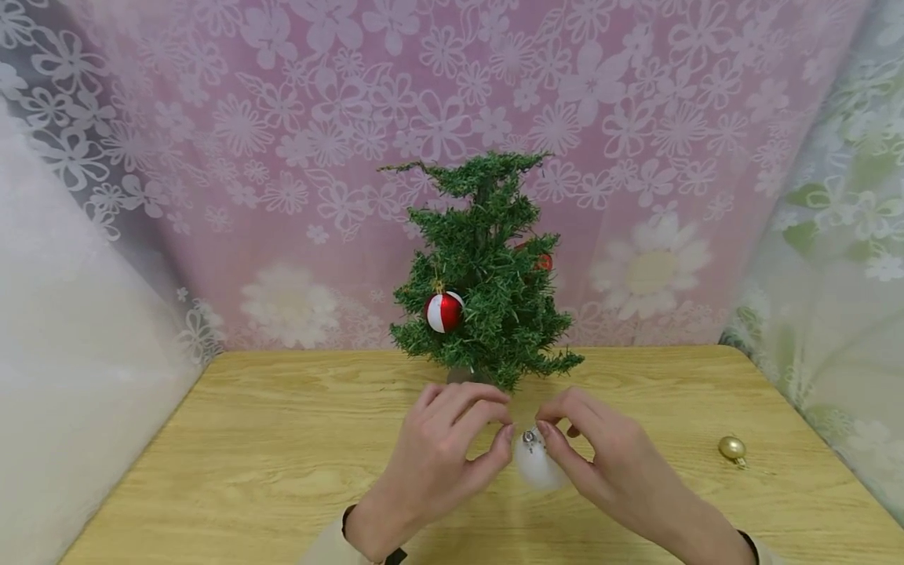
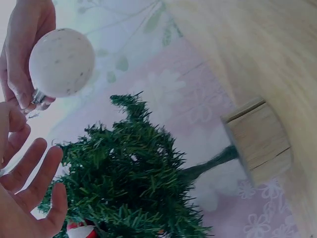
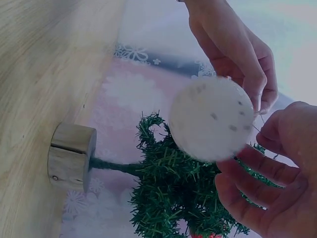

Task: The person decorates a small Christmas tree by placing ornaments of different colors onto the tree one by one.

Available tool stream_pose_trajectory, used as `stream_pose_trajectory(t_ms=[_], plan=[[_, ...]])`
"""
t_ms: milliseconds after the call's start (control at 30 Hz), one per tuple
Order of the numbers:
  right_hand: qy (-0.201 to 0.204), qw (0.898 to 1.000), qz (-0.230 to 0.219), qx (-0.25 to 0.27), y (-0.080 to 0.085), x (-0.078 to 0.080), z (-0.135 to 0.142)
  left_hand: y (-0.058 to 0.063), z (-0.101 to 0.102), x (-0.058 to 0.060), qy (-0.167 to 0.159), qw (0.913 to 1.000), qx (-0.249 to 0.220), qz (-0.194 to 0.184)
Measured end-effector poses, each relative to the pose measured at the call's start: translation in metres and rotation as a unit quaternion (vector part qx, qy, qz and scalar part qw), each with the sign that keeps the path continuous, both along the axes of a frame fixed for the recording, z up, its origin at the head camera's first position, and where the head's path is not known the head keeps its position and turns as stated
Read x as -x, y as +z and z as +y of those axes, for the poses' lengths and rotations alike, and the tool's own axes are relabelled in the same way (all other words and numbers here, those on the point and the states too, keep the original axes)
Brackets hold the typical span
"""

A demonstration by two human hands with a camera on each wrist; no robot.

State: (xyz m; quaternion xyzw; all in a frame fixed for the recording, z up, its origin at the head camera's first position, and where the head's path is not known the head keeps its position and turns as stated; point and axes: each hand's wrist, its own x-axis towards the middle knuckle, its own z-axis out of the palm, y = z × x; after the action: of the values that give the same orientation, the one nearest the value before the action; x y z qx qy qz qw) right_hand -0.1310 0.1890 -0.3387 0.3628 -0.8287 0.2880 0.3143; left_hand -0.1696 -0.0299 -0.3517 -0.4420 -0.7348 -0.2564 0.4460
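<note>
A white Christmas ball (image 1: 538, 464) with a silver cap and small dark specks hangs between the two hands above the table. The left hand (image 1: 452, 443) has thumb and forefinger close together beside the cap and appears to pinch the ball's thin string. On the other side, the right hand (image 1: 617, 463) pinches the string near the cap with thumb and forefinger. In the right wrist view the string (image 3: 256, 128) shows as a fine line between the hands. Just behind them stands a small artificial Christmas tree (image 1: 487, 267), with a red-and-white ball (image 1: 444, 312) on its left side.
A small gold ball (image 1: 732, 449) lies on the wooden table (image 1: 282, 439) at the right. A red ornament (image 1: 544, 261) shows among the tree's right branches. The tree stands in a wooden block base (image 2: 260, 141). Flowered curtains (image 1: 452, 86) enclose the back and sides.
</note>
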Motion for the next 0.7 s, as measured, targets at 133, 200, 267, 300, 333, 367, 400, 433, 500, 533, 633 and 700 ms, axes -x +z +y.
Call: stream_pose_trajectory(t_ms=[133, 200, 267, 300, 333, 367, 400, 433, 500, 533, 633, 700], plan=[[0.008, 1.000, 0.016, 0.014, 0.005, 0.004, -0.001, 0.009, 0.002, 0.001, 0.011, 0.9996, -0.015, 0.021], [0.011, 1.000, 0.017, 0.019, 0.009, 0.006, -0.002, 0.014, 0.003, 0.001, 0.015, 0.9993, -0.024, 0.024], [0.012, 1.000, 0.017, 0.023, 0.013, 0.008, -0.002, 0.018, 0.003, 0.002, 0.018, 0.9991, -0.031, 0.023], [0.011, 1.000, 0.016, 0.025, 0.015, 0.009, -0.003, 0.021, 0.003, 0.002, 0.019, 0.9990, -0.033, 0.022], [0.011, 0.999, 0.021, 0.028, 0.017, 0.010, -0.003, 0.023, 0.004, 0.003, 0.021, 0.9989, -0.035, 0.020], [0.009, 0.999, 0.026, 0.032, 0.018, 0.012, -0.003, 0.025, 0.004, 0.003, 0.025, 0.9989, -0.035, 0.018], [0.007, 0.999, 0.032, 0.035, 0.020, 0.013, -0.003, 0.027, 0.005, 0.004, 0.027, 0.9988, -0.035, 0.018], [0.005, 0.999, 0.037, 0.039, 0.021, 0.015, -0.002, 0.029, 0.006, 0.004, 0.031, 0.9987, -0.035, 0.019], [0.002, 0.998, 0.050, 0.049, 0.024, 0.018, -0.002, 0.033, 0.007, 0.006, 0.039, 0.9984, -0.035, 0.024], [0.000, 0.997, 0.060, 0.054, 0.024, 0.020, -0.002, 0.034, 0.008, 0.006, 0.044, 0.9980, -0.034, 0.028], [-0.003, 0.995, 0.074, 0.067, 0.027, 0.025, -0.002, 0.038, 0.012, 0.008, 0.070, 0.9959, -0.032, 0.049], [-0.012, 0.995, 0.066, 0.072, 0.029, 0.028, -0.001, 0.039, 0.015, 0.010, 0.093, 0.9932, -0.027, 0.064]])
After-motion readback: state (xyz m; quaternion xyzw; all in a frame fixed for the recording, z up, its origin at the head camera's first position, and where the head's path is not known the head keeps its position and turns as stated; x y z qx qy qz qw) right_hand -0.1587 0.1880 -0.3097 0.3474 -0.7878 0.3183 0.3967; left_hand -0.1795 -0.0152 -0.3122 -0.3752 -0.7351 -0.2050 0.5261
